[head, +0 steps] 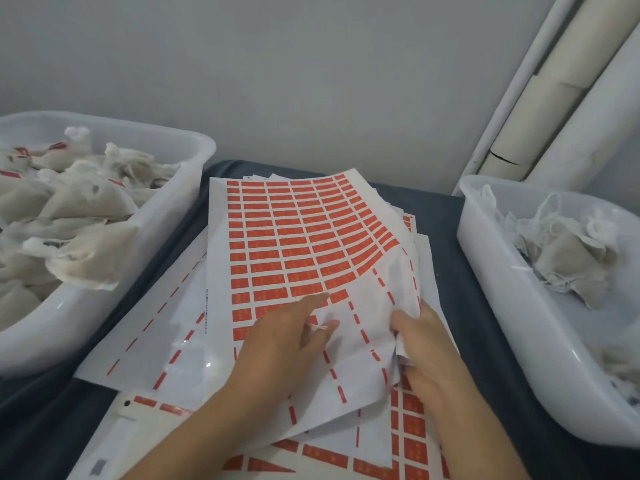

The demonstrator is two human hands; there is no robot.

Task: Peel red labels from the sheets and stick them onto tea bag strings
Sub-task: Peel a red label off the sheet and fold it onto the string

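A label sheet covered in rows of red labels lies on top of a pile of sheets in the middle of the table. Its near right part is bare white backing. My left hand rests flat on the sheet's near part, with a bit of white string by its fingers. My right hand grips the crumpled right edge of the sheet, fingers curled round the paper. Under it lie emptied sheets with only red strips left. Tea bags fill the left tub, some with red labels.
A white plastic tub stands at the left and another white tub with a few tea bags at the right. A dark cloth covers the table. Cardboard tubes lean against the wall at the back right.
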